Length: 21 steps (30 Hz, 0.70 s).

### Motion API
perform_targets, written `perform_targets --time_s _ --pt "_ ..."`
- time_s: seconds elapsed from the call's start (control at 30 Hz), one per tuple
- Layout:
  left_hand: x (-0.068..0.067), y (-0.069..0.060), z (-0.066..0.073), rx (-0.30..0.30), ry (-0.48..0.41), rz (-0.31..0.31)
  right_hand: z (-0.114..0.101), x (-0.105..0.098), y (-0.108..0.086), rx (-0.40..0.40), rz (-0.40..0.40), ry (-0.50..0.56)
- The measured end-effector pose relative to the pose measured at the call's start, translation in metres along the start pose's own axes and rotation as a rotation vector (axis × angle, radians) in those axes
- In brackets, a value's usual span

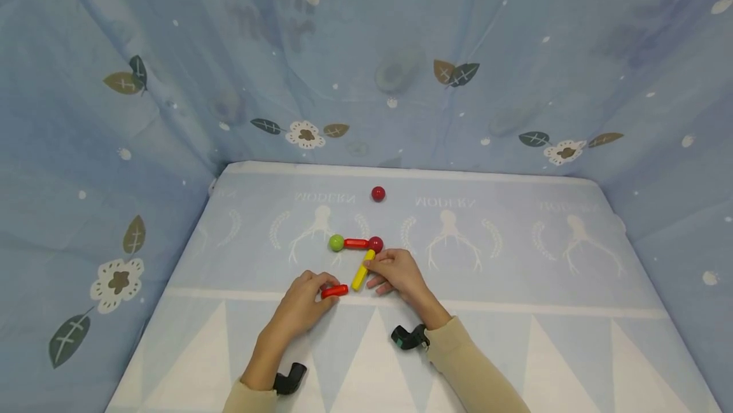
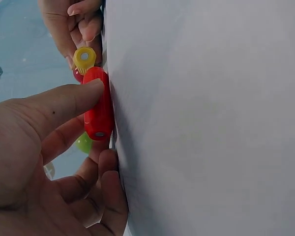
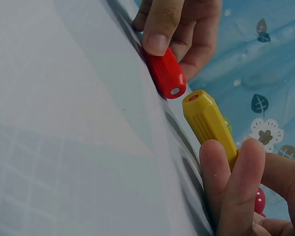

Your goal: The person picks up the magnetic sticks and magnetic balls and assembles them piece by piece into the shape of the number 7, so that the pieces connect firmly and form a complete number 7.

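My left hand (image 1: 305, 301) pinches a short red stick (image 1: 335, 291) between thumb and fingers, low at the cloth; metal discs show in its ends (image 2: 99, 133). To its right, my right hand (image 1: 401, 274) pinches a yellow stick (image 1: 363, 271), slanted, its far end at a dark red ball (image 1: 375, 244). Whether that end touches the ball I cannot tell. A second red stick (image 1: 356, 244) lies between this ball and a green ball (image 1: 336, 243), in line with both. In the right wrist view, the yellow stick's near end (image 3: 194, 98) stands close to the held red stick (image 3: 167, 73), a small gap between them.
Another red ball (image 1: 378, 194) lies farther back on the patterned cloth (image 1: 492, 286). Blue printed curtains (image 1: 366, 69) hang behind and at both sides. Black wrist devices (image 1: 409, 337) are worn on both forearms.
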<state>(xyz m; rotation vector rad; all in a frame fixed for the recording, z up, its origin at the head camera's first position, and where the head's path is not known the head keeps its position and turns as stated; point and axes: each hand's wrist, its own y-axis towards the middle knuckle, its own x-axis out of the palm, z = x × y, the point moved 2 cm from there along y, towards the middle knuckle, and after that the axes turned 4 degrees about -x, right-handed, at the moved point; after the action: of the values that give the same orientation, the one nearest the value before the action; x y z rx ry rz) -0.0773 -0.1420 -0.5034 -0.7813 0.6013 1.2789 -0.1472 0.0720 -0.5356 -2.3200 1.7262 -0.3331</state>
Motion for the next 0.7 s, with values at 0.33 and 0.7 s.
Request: perform_targets --time_s 0.33,0.7 --pt "-0.0046 -0.0051 0.0040 0.017 -0.001 -0.010 -0.0004 -0.0006 0.0008 -0.006 -0.006 0.015" --pt "-0.0021 -0.0086 0.0079 0.001 -0.043 -0.077 -0.0008 0.0001 -0.0003 -0.001 -0.005 0.006"
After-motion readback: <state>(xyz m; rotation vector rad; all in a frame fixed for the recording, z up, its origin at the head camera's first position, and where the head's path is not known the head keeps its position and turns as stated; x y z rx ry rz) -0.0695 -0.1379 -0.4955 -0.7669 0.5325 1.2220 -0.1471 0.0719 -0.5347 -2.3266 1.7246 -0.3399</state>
